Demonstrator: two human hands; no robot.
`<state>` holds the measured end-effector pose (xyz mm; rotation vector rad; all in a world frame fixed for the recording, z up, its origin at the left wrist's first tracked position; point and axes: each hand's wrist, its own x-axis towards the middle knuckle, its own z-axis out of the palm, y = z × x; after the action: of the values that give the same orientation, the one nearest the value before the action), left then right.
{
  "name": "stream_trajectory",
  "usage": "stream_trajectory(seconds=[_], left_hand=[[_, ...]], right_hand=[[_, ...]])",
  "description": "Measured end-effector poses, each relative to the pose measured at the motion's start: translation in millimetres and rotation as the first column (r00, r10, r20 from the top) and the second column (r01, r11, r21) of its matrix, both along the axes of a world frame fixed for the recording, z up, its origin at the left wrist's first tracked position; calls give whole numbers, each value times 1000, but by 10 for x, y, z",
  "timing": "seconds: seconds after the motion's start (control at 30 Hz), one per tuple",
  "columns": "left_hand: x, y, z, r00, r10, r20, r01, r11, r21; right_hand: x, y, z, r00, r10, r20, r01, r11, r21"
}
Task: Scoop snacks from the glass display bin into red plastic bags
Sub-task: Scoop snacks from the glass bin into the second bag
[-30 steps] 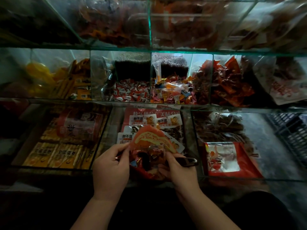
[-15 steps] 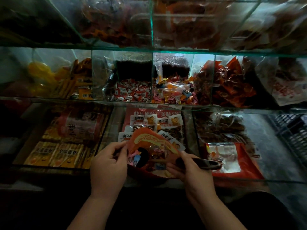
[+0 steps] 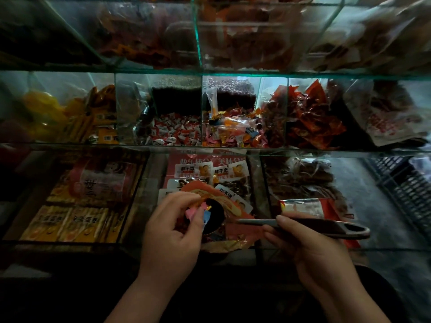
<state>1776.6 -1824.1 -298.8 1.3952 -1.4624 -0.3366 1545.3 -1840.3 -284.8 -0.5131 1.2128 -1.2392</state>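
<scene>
My left hand (image 3: 171,231) pinches the rim of a red plastic bag (image 3: 235,207) and holds its mouth open over the front edge of the lower glass bin. A dark scoop (image 3: 215,215) with small wrapped candies in it sits inside the bag's mouth. Its long metal handle (image 3: 326,226) runs to the right, gripped by my right hand (image 3: 312,252). The bin of mixed wrapped candies (image 3: 233,134) lies on the middle shelf, above and behind the bag.
Glass shelves (image 3: 210,146) with dividers rise in tiers ahead, filled with packets. A red and silver packet (image 3: 310,207) lies in the lower right bin. Yellow packets (image 3: 72,222) fill the lower left bin. A dark crate (image 3: 405,183) stands at the right.
My right hand has drawn back to the right along the handle, so the scoop's bowl now sits in the bag's mouth. The left hand has shifted slightly right on the rim.
</scene>
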Motion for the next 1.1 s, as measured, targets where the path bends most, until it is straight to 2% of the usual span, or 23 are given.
stream_trajectory(seconds=[0.1, 0.2, 0.3, 0.63, 0.83, 0.97, 1.03, 1.1], left_hand=[[-87, -92, -130, 992, -56, 115, 23, 962, 271], [-151, -268, -228, 965, -103, 240, -5, 912, 410], [-203, -405, -272, 971, -116, 211, 0, 877, 480], [-284, -437, -330, 946, -10, 323, -41, 988, 150], [-327, -787, -36, 965, -44, 258, 39, 999, 23], [-412, -1289, 250, 963, -94, 254, 126, 986, -112], [-459, -1565, 352, 973, -164, 160, 184, 976, -115], [-498, -1793, 423, 982, -187, -28, 186, 982, -42]], right_hand=[[-104, 43, 152, 1000, 10, 4, -10, 1000, -18], [-128, 78, 260, 999, 39, 34, -38, 998, -40], [-99, 123, 315, 998, 49, 49, -45, 997, -70], [-58, 214, 452, 999, 31, 26, -27, 988, -151], [-59, 133, 696, 998, -45, 33, 51, 979, -197], [-41, -62, 872, 986, -125, 110, 151, 947, -284], [-27, -206, 942, 976, -145, 161, 188, 936, -298], [3, -359, 973, 963, -163, 213, 220, 933, -285]])
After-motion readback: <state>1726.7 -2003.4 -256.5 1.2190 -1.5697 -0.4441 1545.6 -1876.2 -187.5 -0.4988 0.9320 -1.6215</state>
